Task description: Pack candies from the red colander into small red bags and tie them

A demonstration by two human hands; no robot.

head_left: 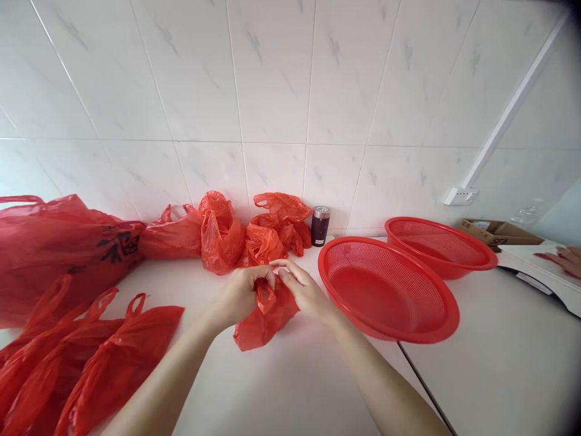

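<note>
My left hand (242, 295) and my right hand (302, 289) meet above the white counter, both pinching a crumpled red plastic bag (267, 321) between them. Its loop handle shows below my left fingers. Behind my hands, crumpled red bags (220, 236) lie heaped against the wall. A large red bag with black print (59, 254) sits at the far left. Several flattened red bags with handles (104, 357) lie nearer my left arm. To my right stands a red plastic colander (454, 318).
A second red colander (402, 221) stands behind the first, and a dark jar with a metal lid (320, 225) stands by the tiled wall. At the far right, another person's hand (565, 260) rests on a white surface beside a cardboard box (494, 233).
</note>
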